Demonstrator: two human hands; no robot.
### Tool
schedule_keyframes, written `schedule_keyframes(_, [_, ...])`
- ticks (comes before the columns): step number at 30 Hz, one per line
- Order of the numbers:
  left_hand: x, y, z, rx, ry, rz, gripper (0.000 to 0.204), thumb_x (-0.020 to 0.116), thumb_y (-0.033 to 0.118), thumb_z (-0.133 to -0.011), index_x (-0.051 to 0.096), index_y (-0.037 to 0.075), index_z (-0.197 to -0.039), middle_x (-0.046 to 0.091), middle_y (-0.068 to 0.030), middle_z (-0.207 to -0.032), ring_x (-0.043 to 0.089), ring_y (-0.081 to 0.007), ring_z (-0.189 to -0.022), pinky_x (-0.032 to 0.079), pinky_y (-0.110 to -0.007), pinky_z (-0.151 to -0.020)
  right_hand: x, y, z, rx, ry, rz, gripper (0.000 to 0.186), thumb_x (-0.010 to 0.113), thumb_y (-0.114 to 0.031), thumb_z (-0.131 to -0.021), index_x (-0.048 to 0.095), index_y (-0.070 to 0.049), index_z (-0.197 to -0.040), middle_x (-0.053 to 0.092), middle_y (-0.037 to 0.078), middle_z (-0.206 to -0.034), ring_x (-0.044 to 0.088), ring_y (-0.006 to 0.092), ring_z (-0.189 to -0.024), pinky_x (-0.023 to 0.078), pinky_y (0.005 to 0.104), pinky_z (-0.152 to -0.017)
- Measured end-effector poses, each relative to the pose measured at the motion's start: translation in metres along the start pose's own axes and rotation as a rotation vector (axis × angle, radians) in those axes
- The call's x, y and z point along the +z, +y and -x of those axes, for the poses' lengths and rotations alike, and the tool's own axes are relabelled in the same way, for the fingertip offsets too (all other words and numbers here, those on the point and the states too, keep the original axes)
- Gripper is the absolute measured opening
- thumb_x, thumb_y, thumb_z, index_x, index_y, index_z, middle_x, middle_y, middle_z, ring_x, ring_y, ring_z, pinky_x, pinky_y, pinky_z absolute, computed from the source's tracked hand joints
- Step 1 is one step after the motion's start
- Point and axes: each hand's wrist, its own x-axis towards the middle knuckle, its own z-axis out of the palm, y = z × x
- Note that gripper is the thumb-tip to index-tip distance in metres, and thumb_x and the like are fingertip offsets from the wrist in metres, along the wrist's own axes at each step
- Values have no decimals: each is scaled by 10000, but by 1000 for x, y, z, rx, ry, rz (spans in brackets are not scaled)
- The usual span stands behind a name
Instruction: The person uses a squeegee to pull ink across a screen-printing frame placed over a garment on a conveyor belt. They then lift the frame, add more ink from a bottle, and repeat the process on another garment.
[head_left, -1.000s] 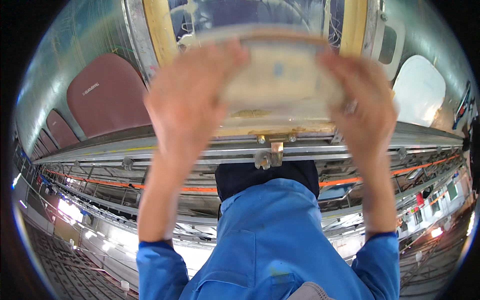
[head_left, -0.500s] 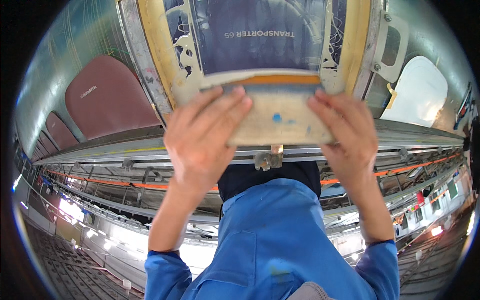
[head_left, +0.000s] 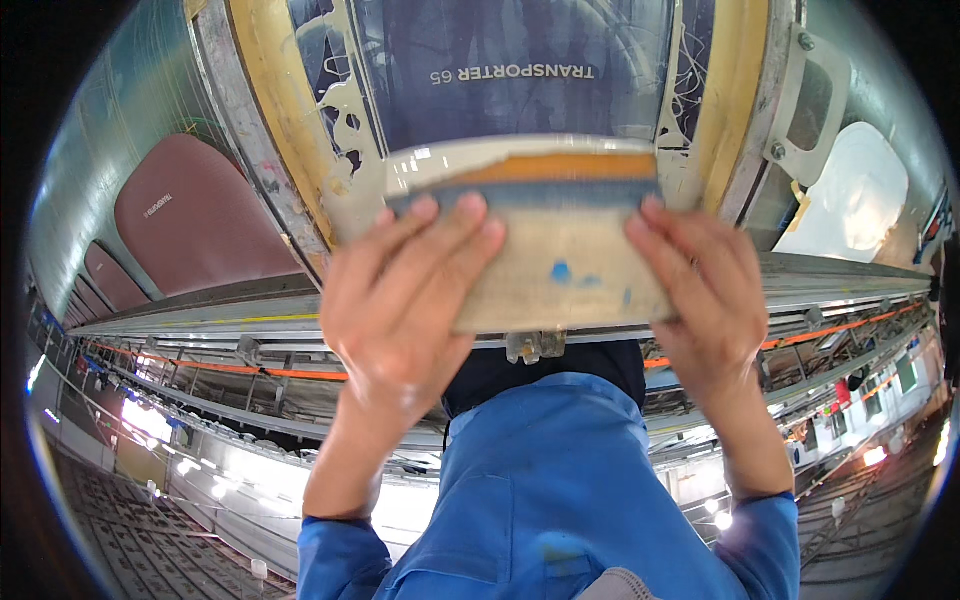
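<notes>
Between my two hands is a wide screen-printing squeegee with a pale wooden handle marked by blue stains and an orange blade edge. My left hand grips its left end, fingers laid over the top face. At the other end, my right hand holds it the same way; both thumbs are mostly hidden. The squeegee is at the near end of a printing screen, whose dark blue mesh carries pale lettering. A band of whitish ink lies along the blade's far side. Yellowish borders line the screen's metal frame.
A maroon panel lies left of the frame, with smaller ones farther left. To the right are a metal bracket bolted to the frame and a white panel. A long metal rail runs between the table and my body.
Both hands and the squeegee have come nearer my body, and more of the wooden handle's face shows. The screen and panels sit slightly farther left or right in view.
</notes>
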Motion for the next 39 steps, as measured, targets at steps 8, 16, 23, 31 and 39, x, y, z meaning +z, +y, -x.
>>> schedule_keyframes(8, [4,10,21,-62,-30,65,420,682,28,-620,775,76,-1027,749,-69,-1094,678,-272,-1040,513,-392,-968,6,-4,27,20,-18,-74,619,696,33,-511,698,34,-1129,664,169,-1156,632,329,-1005,532,393,-846])
schedule_keyframes(16, [16,8,24,-28,85,56,449,707,29,-602,758,103,-1042,728,-15,-1115,671,-250,-998,541,-388,-835,5,-4,28,23,-3,-63,655,731,64,-498,690,-4,-1148,657,139,-1171,621,331,-1032,533,397,-859])
schedule_keyframes(23, [-17,19,7,-58,-69,96,507,744,-7,-636,745,146,-1120,726,-9,-1067,641,-238,-970,535,-354,-859,-17,-2,22,-24,11,-94,535,790,-7,-587,705,-63,-1113,673,76,-1144,623,295,-1026,524,396,-892])
schedule_keyframes(31, [26,55,10,68,82,-68,539,751,34,-655,726,203,-1167,671,30,-1170,593,-211,-1064,493,-356,-885,-24,21,46,-94,164,77,512,774,-40,-609,730,-106,-1114,668,80,-1065,600,296,-1040,492,408,-928])
schedule_keyframes(39, [-18,-1,12,22,-54,22,454,704,0,-693,755,167,-1111,733,-45,-1077,665,-288,-980,536,-401,-858,4,1,20,-157,128,160,398,791,-159,-675,738,-133,-1069,650,45,-1053,580,260,-1041,462,413,-896])
